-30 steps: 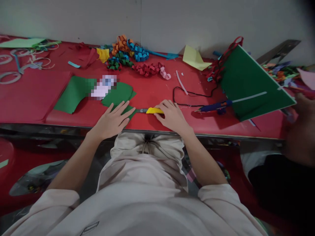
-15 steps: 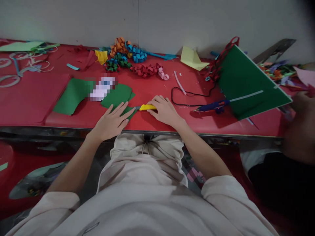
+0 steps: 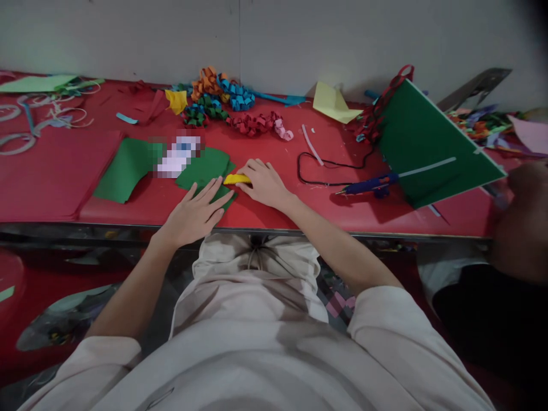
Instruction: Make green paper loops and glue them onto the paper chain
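Observation:
My left hand (image 3: 194, 214) lies flat with fingers spread over green paper (image 3: 203, 168) near the table's front edge. My right hand (image 3: 268, 182) is closed around a yellow box cutter (image 3: 237, 179), whose front end reaches the green paper beside my left fingertips. Its blade is hard to make out here. Left of that paper is another green sheet (image 3: 124, 171) with a curved lower edge. A blurred-out pale rectangular thing (image 3: 177, 157) lies between the two green pieces.
Red sheets (image 3: 55, 171) are stacked at left. Coloured paper chains (image 3: 240, 103) lie along the back. At right, a blue glue gun (image 3: 370, 184) with a black cord rests by a tilted green board (image 3: 436, 148). Another person's arm (image 3: 524, 222) shows at the far right.
My right hand has moved left with the box cutter, bringing it onto the green paper. My left hand has stayed in place.

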Available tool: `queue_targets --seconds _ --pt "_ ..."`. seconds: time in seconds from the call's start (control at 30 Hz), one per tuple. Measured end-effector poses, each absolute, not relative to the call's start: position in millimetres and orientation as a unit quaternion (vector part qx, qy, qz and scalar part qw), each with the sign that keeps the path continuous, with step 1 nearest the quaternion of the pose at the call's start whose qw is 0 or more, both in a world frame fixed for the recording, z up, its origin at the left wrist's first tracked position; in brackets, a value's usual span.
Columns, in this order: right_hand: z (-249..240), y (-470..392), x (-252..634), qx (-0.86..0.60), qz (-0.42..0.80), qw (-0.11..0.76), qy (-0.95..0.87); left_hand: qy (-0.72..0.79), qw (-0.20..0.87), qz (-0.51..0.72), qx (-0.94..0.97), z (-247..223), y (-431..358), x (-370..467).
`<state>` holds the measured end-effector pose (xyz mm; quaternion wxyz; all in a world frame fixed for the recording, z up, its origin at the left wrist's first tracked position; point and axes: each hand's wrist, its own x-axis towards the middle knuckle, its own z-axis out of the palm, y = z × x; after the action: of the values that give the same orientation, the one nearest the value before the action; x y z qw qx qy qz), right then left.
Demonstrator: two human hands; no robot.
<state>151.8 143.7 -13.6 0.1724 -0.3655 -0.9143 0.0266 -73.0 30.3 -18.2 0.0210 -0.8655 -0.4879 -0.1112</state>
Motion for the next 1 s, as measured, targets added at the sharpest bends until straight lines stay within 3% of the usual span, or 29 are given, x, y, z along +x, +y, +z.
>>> queue_targets --seconds 0.23,0.4,0.53,0.67,0.83,1.0 --pt "-10.2 165.6 137.2 -0.414 0.025 0.208 -0.886 -0.504 0.026 -0.115 -0.855 -16.3 29.9 -71.3" --pt "-13.6 185.8 142.0 -0.535 0.000 0.236 -0.811 -0.495 0.071 -0.177 -0.848 -19.5 12.9 -76.7" --pt "-17.9 188.5 146.9 -0.556 0.006 0.253 -0.792 -0.459 0.043 -0.222 -0.859 -25.1 -4.7 -88.5" --pt "-10.9 177.6 151.5 -0.420 0.019 0.321 -0.848 -0.466 0.011 -0.314 -0.827 -25.2 -7.5 -91.2" --pt "-12.9 169.5 147.9 -0.182 0.154 0.338 -0.910 -0.588 0.098 -0.458 -0.660 -9.3 17.7 -76.3" --pt "-22.0 178.7 135.2 -0.144 0.284 0.422 -0.849 -0.627 0.072 -0.540 -0.556 15.0 53.2 -58.0"
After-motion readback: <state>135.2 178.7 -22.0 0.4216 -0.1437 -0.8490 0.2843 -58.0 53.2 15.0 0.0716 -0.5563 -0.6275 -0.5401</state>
